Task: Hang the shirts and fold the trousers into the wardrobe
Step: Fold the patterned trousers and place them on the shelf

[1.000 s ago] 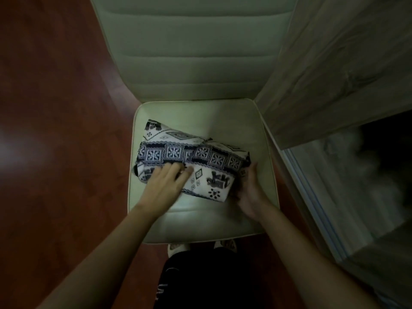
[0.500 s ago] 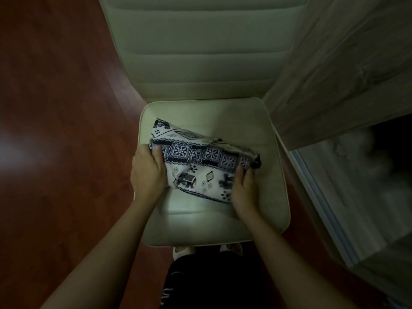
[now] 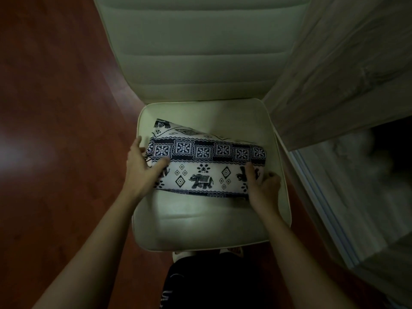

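- The folded trousers [image 3: 207, 168], white with dark elephants, lay on the chair seat [image 3: 200, 219], close to its back.
- The left hand [image 3: 142, 168] was at the left end of the bundle. Its thumb lay on top and its fingers ran along the edge. I could not tell if it really gripped.
- The right hand [image 3: 263, 186] held the right end, with the thumb on top and the fingers curled round the side.
- The folding looked done, so I think the step was picking the bundle up.
- The wardrobe [image 3: 347, 81] stood just to the right of the chair.
- The next move would need both hands to lift together and keep the bundle flat, so the folds would not fall open on the way over.
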Available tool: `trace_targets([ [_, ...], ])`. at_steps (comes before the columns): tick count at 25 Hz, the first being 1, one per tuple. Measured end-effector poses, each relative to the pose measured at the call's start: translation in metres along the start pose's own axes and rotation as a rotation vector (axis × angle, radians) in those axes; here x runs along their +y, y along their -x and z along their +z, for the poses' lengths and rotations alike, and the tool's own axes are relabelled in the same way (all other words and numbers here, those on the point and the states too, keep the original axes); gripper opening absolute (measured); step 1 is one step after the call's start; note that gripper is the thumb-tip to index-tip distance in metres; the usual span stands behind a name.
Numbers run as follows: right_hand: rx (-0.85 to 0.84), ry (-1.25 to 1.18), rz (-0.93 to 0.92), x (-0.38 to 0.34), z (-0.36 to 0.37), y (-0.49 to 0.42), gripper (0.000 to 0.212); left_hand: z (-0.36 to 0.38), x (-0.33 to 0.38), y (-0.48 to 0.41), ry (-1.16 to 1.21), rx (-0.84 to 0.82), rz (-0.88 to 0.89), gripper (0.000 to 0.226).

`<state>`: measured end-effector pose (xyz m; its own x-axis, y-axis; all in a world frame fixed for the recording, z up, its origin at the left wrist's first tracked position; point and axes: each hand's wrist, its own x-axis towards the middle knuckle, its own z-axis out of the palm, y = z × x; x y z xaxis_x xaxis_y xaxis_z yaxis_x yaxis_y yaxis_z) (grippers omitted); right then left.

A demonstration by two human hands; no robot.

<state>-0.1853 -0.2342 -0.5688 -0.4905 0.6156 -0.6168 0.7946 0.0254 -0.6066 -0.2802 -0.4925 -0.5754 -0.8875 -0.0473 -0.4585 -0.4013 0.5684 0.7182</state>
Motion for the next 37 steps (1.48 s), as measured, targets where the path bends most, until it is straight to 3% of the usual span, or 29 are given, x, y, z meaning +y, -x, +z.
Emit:
trace_targets([
  [2,-0.063,-0.01,-0.006,-0.001,0.006,0.007,0.094,0.001,0.005,-0.006,-0.157,-0.056,-0.055,0.105],
  [5,-0.14,0.006,0.005,-0.006,0.01,0.009,0.075,-0.002,0.014,-0.018,-0.159,-0.054,-0.269,0.097],
  [6,-0.154,-0.015,-0.004,-0.006,0.01,0.008,0.063,-0.004,0.017,-0.02,-0.112,-0.086,-0.314,0.091],
  [8,-0.159,-0.072,-0.076,-0.01,0.009,0.011,0.039,-0.005,0.025,-0.015,-0.057,-0.098,-0.293,0.056],
  [10,-0.115,-0.125,-0.168,-0.019,0.003,0.023,0.035,-0.003,0.044,0.001,-0.055,-0.044,-0.165,0.03],
  [12,-0.056,-0.176,-0.256,-0.038,-0.015,0.041,0.036,-0.006,0.075,0.02,-0.077,0.02,-0.019,0.03],
  [15,0.009,-0.254,-0.365,-0.082,-0.059,0.066,0.027,-0.026,0.141,0.043,-0.009,0.114,0.066,0.034],
  [18,0.122,-0.311,-0.472,-0.15,-0.13,0.108,0.023,-0.064,0.238,0.076,0.188,-0.045,0.16,0.039],
  [23,0.265,-0.403,-0.698,-0.264,-0.274,0.199,0.028,-0.128,0.416,0.148,0.244,-0.308,0.55,0.076],
  [27,0.366,-0.396,-0.934,-0.333,-0.41,0.296,0.05,-0.164,0.564,0.237,0.386,-0.325,0.931,0.093],
  [30,0.565,-0.415,-1.093,-0.359,-0.504,0.358,0.055,-0.173,0.651,0.298,0.537,-0.269,1.141,0.072],
  [33,0.822,-0.395,-1.214,-0.368,-0.595,0.421,0.052,-0.165,0.731,0.371,0.676,-0.339,1.389,0.038],
  [37,1.077,-0.304,-1.32,-0.356,-0.697,0.491,0.04,-0.138,0.81,0.468,0.877,-0.44,1.632,0.029],
])
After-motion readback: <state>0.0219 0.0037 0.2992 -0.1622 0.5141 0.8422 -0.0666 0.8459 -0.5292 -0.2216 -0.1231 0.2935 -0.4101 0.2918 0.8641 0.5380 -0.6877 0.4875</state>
